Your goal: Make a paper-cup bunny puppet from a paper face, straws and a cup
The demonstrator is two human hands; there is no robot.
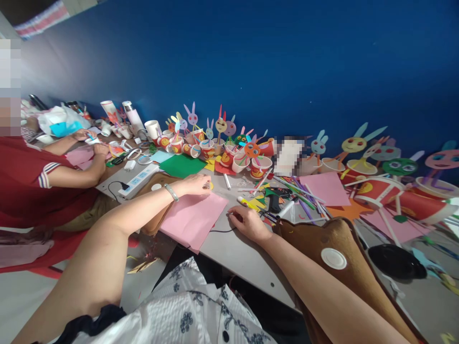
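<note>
My left hand (195, 185), with a bracelet on the wrist, is over the upper edge of a pink paper sheet (195, 217). Its fingers are curled together, and a small yellowish bit shows at the fingertips, too small to name. My right hand (248, 222) rests on the grey table just right of the sheet, fingers bent and closed. What those fingers hold, if anything, I cannot make out. Close to it lie a yellow glue stick or marker (247, 204) and scissors (268, 216). Green paper (182, 165) lies beyond my left hand.
Paper cups with rabbit-faced figures (251, 150) line the table's back along a blue wall (251, 62). A power strip (139, 181) lies at left, near a co-worker in a red shirt (28, 186). Brown cushions (333, 253), straws (304, 196) and a black dish (397, 262) are also there.
</note>
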